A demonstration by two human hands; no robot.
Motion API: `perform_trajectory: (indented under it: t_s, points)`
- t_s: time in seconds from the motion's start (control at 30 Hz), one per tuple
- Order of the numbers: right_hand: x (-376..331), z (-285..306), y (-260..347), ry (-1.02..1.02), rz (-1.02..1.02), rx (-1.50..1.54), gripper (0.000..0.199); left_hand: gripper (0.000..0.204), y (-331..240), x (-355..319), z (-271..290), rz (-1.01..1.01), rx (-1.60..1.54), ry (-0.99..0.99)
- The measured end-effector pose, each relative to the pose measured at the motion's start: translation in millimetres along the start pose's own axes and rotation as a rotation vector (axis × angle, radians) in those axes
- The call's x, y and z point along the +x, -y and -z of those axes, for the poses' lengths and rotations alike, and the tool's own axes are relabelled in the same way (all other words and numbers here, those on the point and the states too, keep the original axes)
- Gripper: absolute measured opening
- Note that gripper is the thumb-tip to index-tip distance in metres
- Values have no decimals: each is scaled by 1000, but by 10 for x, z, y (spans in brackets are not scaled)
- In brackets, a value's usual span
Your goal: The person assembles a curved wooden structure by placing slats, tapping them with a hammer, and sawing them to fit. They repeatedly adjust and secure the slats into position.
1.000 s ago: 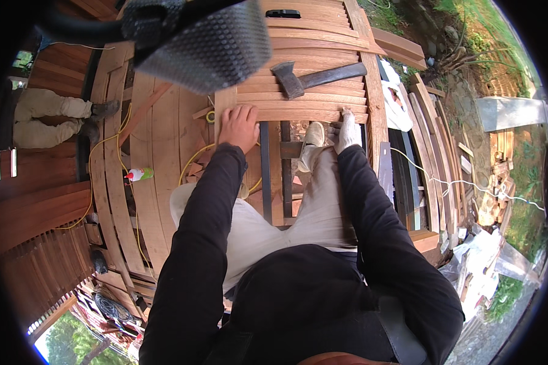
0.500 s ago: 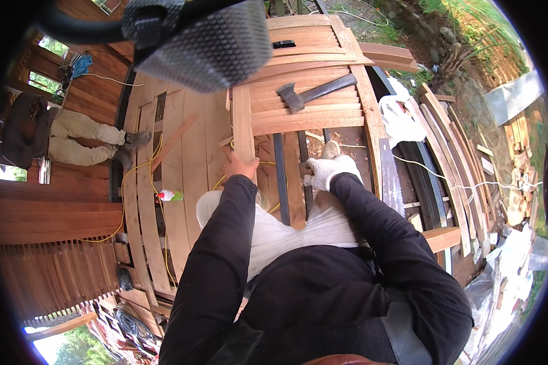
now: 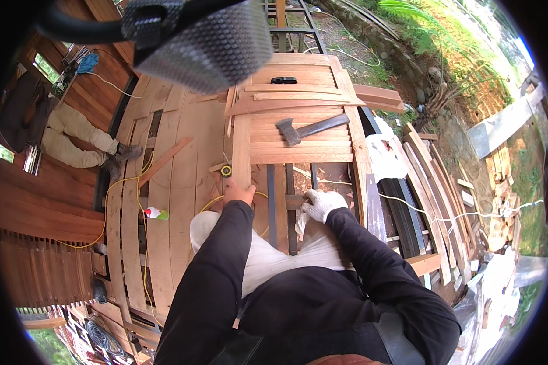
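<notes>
A slatted wooden frame [image 3: 241, 140] lies before me, with louvre-like slats across its far part. My left hand [image 3: 240, 192], bare, is closed around the near part of the frame's left side rail. My right hand [image 3: 324, 205] wears a white work glove and hovers over my light trousers, right of the left hand. Its fingers are bent together, and a bit of whitish cloth hangs below them; what it is I cannot make out. A hatchet [image 3: 310, 129] rests on the slats with its handle to the right. A handsaw [image 3: 375, 207] lies along the right side rail.
Loose thin strips [image 3: 298, 102] and a small black object [image 3: 284, 80] lie on the frame. A yellow round object [image 3: 226, 171] and a bottle [image 3: 157, 213] are on the planks at left, near a yellow cord [image 3: 141, 210]. Another person's legs [image 3: 82, 132] show far left. Boards [image 3: 429, 182] lie at right.
The view has tilted, so the frame and hatchet sit lower in the picture. My right hand has come a little closer to the left one. The left hand still grips the rail.
</notes>
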State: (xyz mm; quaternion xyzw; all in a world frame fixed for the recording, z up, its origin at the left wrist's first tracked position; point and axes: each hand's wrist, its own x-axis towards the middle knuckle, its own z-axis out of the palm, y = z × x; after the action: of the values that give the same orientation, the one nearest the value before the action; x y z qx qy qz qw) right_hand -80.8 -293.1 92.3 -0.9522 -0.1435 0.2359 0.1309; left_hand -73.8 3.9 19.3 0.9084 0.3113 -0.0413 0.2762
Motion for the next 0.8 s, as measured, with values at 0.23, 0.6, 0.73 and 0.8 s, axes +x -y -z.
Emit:
perform_trajectory:
  t_s: [0.23, 0.6, 0.73, 0.8]
  points:
    - [849, -246, -160, -360, 311, 391, 25, 77, 26, 47, -72, 28, -9, 3]
    - [2732, 1154, -6, -718, 245, -55, 36, 75, -60, 49, -37, 93, 111, 22]
    - [3136, 1253, -266, -716, 262, -281, 55, 75, -120, 10, -4, 91, 79, -2]
    - [3209, 1306, -269, -626, 239, -325, 55, 73, -79, 6, -35, 61, 81, -42]
